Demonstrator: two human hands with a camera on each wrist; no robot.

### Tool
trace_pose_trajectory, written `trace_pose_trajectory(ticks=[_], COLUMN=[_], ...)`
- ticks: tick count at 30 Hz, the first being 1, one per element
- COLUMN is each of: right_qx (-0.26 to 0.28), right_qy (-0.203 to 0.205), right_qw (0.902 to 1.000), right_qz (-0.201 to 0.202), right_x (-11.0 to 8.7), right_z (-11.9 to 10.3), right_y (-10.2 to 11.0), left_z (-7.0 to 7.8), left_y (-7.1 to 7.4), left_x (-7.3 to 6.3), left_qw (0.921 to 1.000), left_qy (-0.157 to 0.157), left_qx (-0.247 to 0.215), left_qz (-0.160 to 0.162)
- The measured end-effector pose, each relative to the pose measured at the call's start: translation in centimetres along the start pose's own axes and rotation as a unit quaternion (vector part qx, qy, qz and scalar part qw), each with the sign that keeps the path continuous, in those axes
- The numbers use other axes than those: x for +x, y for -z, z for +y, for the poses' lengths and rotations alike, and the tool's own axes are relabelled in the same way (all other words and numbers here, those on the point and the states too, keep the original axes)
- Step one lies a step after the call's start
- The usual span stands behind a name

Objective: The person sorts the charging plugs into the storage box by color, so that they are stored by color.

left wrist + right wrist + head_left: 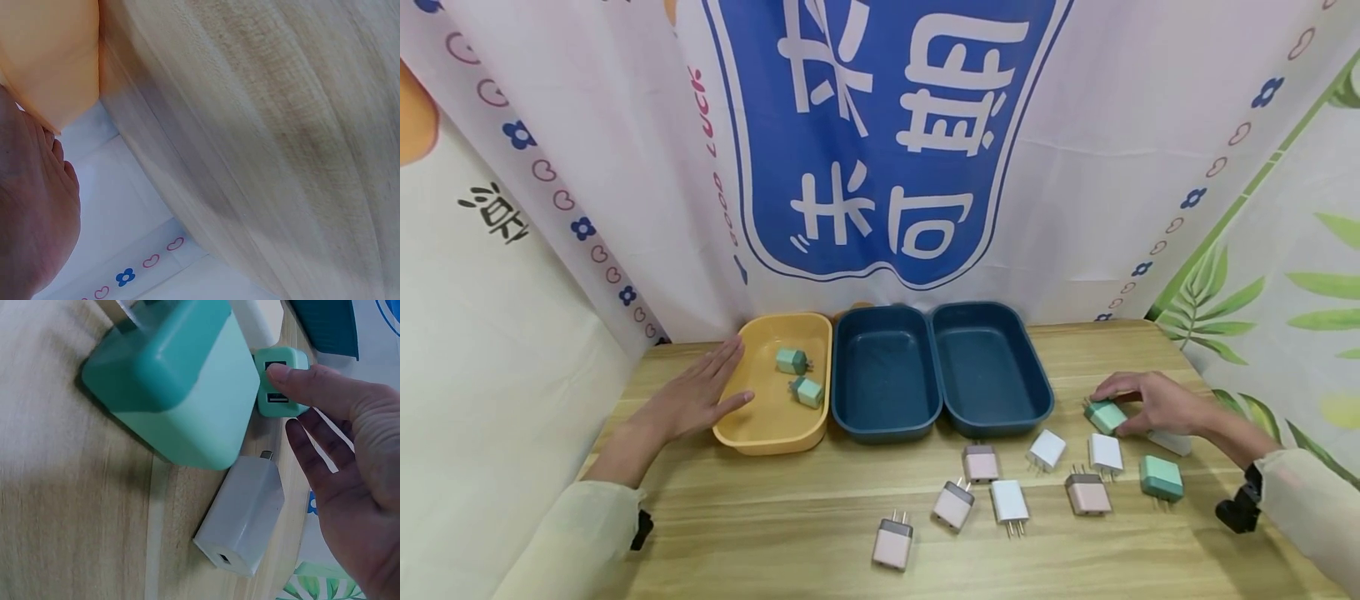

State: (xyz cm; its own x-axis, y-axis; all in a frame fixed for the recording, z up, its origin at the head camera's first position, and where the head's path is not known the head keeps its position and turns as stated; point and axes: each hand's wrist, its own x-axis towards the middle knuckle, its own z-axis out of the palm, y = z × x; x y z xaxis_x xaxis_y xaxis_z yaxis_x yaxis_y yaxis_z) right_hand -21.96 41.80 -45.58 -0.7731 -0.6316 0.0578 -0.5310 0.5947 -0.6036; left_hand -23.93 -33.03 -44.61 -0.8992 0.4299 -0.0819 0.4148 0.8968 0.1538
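A printed curtain [1075,167] hangs behind the wooden table [760,533]. At the table's right side, the right hand [1156,404] pinches a green charger [1106,417], smooth and rounded, with metal prongs at one end and two dark ports at the other, one partly covered by the thumb; whether it touches the wood is hard to tell. A white charger [1172,443] is partly hidden by that hand. The left hand [688,402], fingers straight, rests at the yellow tray's [760,421] rim; its own wrist view cuts it off.
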Motion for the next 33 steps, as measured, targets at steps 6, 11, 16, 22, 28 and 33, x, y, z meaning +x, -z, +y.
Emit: trace_pose_trajectory(ticks=[6,11,16,22,28,33], right_qx=[0.006,0.012,0.026,0.057,0.077,0.08], right_qy=[-0.008,-0.013,-0.043,-0.065,-0.068,-0.062], right_qw=[0.9998,0.9994,0.9967,0.9907,0.9868,0.9861], right_qz=[0.016,0.031,0.064,0.106,0.125,0.132], right_x=[-0.2,-0.2,0.2,0.8,1.5,2.4], right_z=[0.1,0.0,-0.6,-1.7,-2.8,-4.0], right_y=[-0.4,-0.5,-0.4,-0.2,0.0,0.2], left_z=[0.0,0.1,0.2,0.1,0.1,0.1], left_y=[-0.1,-0.1,-0.1,0.0,0.0,0.1], left_x=[0.1,0.1,0.0,-0.1,-0.2,-0.3], left_qw=[1.0,1.0,0.9999,1.0,1.0,1.0], left_qy=[-0.003,0.0,-0.003,-0.001,0.0,0.0], left_qx=[-0.002,0.001,-0.005,-0.002,-0.004,-0.001], left_qz=[0.001,0.0,0.009,0.004,0.001,0.004])
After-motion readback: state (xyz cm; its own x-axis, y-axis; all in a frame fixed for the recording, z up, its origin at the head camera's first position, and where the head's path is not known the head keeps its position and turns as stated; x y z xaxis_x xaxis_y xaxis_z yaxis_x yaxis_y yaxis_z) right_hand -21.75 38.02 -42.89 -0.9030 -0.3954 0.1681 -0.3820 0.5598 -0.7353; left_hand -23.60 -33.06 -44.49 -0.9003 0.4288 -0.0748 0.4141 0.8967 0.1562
